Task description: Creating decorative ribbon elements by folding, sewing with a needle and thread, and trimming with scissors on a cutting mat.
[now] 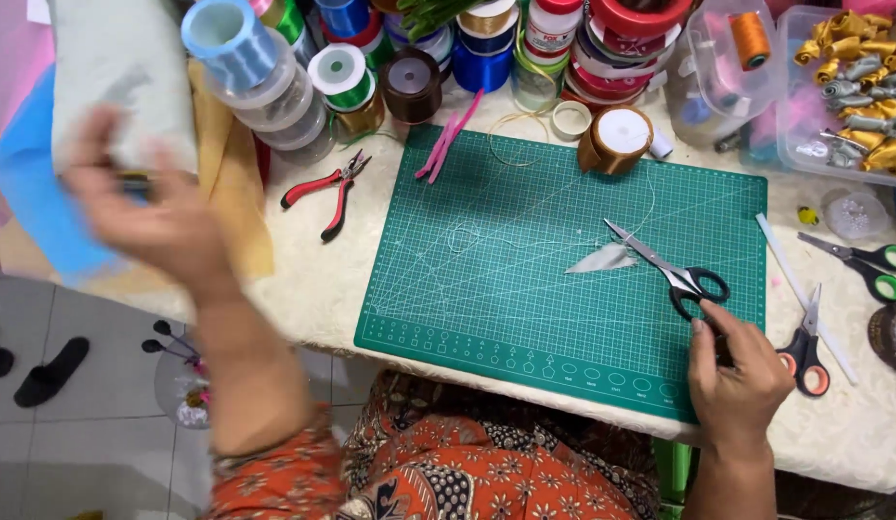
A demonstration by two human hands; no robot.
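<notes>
Left hand (164,226), blurred, pinches pale fabric (120,77) at table's left; right hand (741,371) loosely curled, empty, beside black scissors (674,270). Judged fetching-material step; cutting needs scissors gripped.

Left hand (154,217) raised at far left of the green cutting mat (525,318), blurred, fingers curled, forearm angled up from the lap. Right hand (737,371) low at the mat's right front corner, back up, fingers bent inward, wrist straight.
</notes>
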